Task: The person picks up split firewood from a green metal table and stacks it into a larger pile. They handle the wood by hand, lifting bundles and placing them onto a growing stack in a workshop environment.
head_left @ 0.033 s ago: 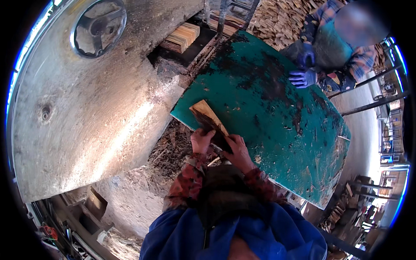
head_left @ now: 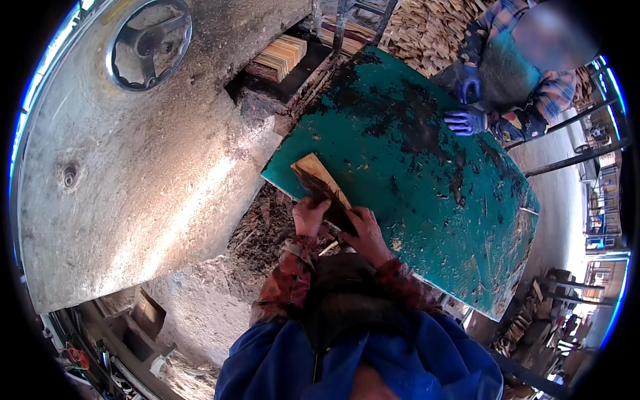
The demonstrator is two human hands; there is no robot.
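Note:
A short wooden board [head_left: 325, 175] with dark bark along its left side lies tilted over the near left edge of a green tabletop [head_left: 373, 150]. My left hand [head_left: 310, 216] is closed on the bark side of it, near the lower end. From the other side my right hand [head_left: 367, 232] grips the same board, thumb and fingers around its near end. Part of the board's lower end is hidden by my hands.
A large metal machine panel with a handwheel [head_left: 148, 45] stands on the left. Stacked wood strips [head_left: 281, 57] sit behind it. Across the tabletop is a co-worker with purple gloves [head_left: 465, 122]. Bark debris [head_left: 267, 220] fills the gap beside the table; a wood pile [head_left: 433, 33] rises behind.

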